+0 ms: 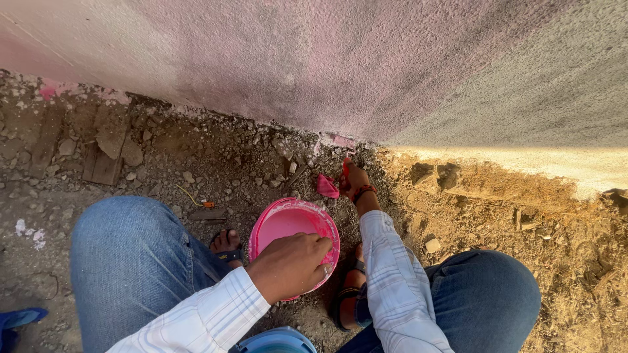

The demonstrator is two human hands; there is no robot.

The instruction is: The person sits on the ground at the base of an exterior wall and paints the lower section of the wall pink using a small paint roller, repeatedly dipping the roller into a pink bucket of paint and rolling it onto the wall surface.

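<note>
A round pink bucket (288, 219) holding pink paint stands on the dirt between my knees. My left hand (291, 265) grips its near rim, fingers curled over the edge. Beyond the bucket my right hand (353, 183) reaches toward the foot of the wall and holds a paint brush with pink bristles (327, 187), its handle hidden in my fist. The rough wall (314, 59) above is tinted pink on the left and bare grey on the right.
Rubble, stones and flat broken slabs (104, 150) lie along the wall's base. My sandalled feet (226, 247) flank the bucket. A light blue round container rim (275, 340) shows at the bottom edge. Sunlit orange soil (510, 196) spreads to the right.
</note>
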